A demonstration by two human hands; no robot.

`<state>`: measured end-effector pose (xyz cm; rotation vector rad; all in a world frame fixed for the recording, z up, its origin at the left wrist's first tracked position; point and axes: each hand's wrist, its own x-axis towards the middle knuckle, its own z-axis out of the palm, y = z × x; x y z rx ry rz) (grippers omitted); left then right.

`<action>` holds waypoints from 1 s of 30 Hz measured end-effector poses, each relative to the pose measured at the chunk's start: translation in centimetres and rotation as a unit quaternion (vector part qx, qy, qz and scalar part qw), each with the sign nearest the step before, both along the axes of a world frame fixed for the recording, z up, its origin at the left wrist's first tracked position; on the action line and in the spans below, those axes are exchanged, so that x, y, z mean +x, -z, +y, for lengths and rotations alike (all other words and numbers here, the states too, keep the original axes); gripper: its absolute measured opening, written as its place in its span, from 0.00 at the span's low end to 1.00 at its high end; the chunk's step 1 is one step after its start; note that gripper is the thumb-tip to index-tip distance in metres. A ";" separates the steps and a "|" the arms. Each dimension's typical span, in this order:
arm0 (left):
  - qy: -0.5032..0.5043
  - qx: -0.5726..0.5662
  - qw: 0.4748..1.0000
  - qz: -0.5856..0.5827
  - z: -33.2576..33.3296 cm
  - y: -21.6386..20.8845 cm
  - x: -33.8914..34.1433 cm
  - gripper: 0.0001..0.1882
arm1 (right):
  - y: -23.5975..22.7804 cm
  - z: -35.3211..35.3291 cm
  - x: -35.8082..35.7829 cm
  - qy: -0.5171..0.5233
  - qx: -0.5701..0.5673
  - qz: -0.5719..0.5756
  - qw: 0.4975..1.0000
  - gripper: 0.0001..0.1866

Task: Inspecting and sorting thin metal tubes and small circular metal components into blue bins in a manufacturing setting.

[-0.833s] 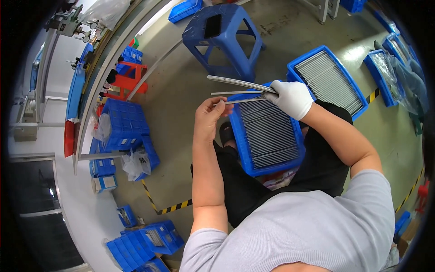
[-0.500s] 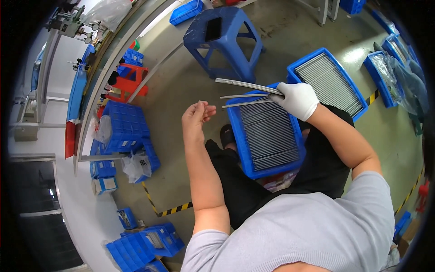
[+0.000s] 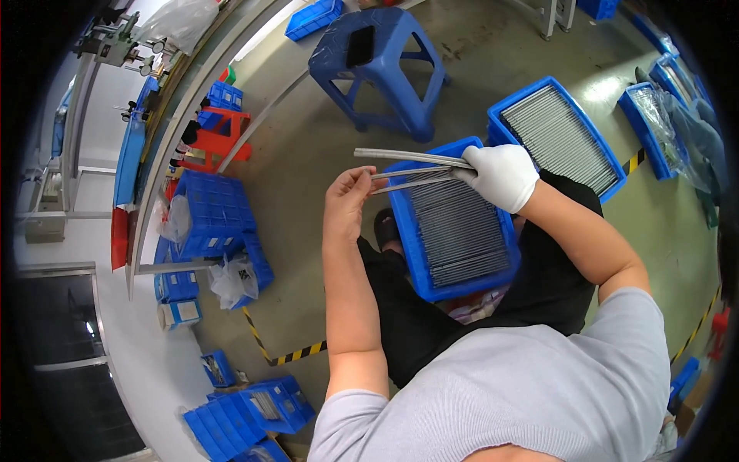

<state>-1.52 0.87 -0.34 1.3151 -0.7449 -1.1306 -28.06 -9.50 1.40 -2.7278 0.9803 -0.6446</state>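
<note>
Metal strips [image 3: 408, 156], several, long and slim, are up in the air between the hands, over the far left part of the near crate [image 3: 406, 231]. Right hand [image 3: 502, 177], in a white glove, clenches their right ends in one bunch; the left ends fan apart. Left hand [image 3: 348, 194], bare, pinches the left tip of the middle part of the fan between thumb and fingers; the lowest strip ends just beside it.

Handling, my judgement: light singly, heavier bunched; stiff, though so long and thin they could bend. Smooth faces likely slide on each other, more so under a cloth glove. Best grip: firm around the gathered ends, fingertips at the free tip to part one off.

Materials: strips grey, dull shine, straight-edged. Glove matte, knit-looking. Near crate blue plastic, rectangular, packed with parallel rows of similar pieces [image 3: 458, 231]; far crate [image 3: 585, 125], to the right, filled likewise, paler. Blue moulded stool [image 3: 333, 50] far left, dark flat phone [image 3: 360, 47] on its seat.
</note>
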 end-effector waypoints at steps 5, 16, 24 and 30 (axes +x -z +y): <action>0.060 -0.035 0.997 0.031 -0.2 -0.7 -1.0 0.12 | 0.3 -0.2 0.2 0.009 0.122 0.022 0.992 0.15; 0.026 -0.002 0.999 -0.024 -0.2 -0.1 -0.7 0.10 | -1.0 0.3 0.5 0.011 0.128 0.051 0.990 0.16; -0.101 -0.012 0.995 -0.003 0.8 -1.1 1.4 0.14 | -1.6 -0.6 -0.4 0.004 0.679 -0.092 0.728 0.20; -0.033 -0.060 0.996 0.050 0.3 -0.9 0.9 0.17 | -1.5 0.0 -0.1 -0.018 0.773 -0.093 0.628 0.17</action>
